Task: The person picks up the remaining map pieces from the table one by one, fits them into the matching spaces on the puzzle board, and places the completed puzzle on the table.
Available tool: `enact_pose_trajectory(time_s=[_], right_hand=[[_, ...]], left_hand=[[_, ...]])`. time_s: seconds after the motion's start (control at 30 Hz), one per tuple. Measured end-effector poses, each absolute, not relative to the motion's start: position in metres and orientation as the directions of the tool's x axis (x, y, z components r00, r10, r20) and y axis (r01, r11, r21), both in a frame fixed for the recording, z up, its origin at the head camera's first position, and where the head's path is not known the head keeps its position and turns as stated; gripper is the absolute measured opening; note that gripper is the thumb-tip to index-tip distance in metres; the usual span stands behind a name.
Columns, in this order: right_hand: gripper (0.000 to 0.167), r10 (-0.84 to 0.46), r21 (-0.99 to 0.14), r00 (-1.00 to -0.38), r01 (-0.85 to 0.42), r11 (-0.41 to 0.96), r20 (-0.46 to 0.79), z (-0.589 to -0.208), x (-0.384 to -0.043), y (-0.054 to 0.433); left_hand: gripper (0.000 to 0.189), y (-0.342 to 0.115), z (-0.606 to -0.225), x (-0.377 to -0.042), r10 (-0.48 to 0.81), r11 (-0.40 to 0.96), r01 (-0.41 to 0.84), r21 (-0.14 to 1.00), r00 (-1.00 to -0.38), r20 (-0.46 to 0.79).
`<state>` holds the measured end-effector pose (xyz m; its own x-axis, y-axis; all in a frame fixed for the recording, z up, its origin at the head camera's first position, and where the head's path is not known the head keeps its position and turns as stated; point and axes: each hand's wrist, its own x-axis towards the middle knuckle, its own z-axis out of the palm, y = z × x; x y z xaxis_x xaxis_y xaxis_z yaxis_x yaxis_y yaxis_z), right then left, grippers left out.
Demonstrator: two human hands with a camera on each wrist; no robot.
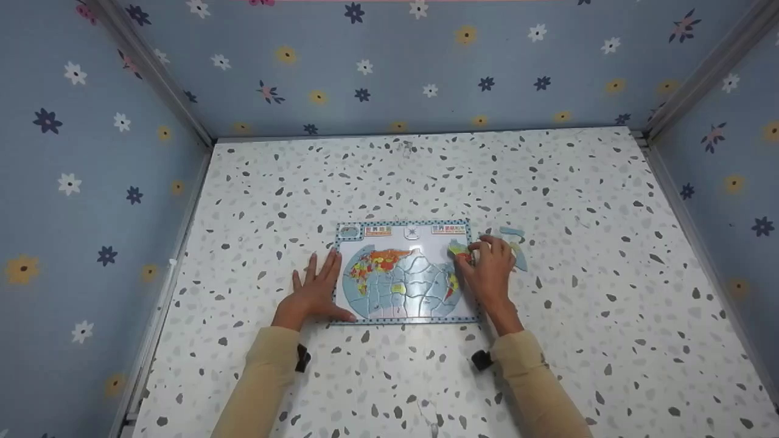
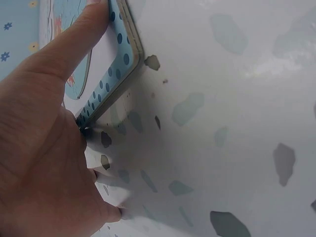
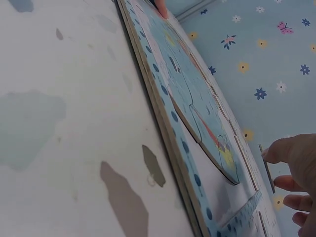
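A world map jigsaw puzzle (image 1: 420,286) lies flat in its frame, with many pieces fitted and a gap at the upper right of the map. My left hand (image 1: 313,295) rests with spread fingers along the left side of the puzzle, its thumb on the lower left border (image 2: 113,74). At the right side, my right hand (image 1: 490,271) pinches a puzzle piece (image 1: 457,248) with green and red patches between thumb and fingers. The same piece shows edge-on, raised above the board, in the right wrist view, where part of my right hand (image 3: 301,173) is visible.
Loose puzzle pieces (image 1: 512,232) lie on the speckled white table (image 1: 389,188) just right of my right hand, partly hidden by it. Blue flowered panels (image 1: 414,67) stand around the back and both sides of the table.
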<state>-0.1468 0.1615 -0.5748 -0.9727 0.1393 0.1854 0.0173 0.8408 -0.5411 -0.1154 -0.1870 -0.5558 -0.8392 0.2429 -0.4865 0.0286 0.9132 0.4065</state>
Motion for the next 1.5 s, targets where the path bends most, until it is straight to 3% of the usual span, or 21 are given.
enact_pose_trajectory(time_s=[0.4, 1.5], right_hand=[[0.032, 0.117, -0.555, -0.984, 0.024, 0.832, 0.133, -0.572, -0.149, 0.148], [0.024, 0.008, -0.539, -0.988, -0.079, 0.839, 0.157, -0.582, -0.154, 0.125]], left_hand=[[0.139, -0.187, -0.558, -0.117, 0.23, 0.924, 0.023, 0.381, -0.832, -0.505], [0.14, -0.187, -0.558, -0.116, 0.226, 0.927, 0.023, 0.374, -0.832, -0.507]])
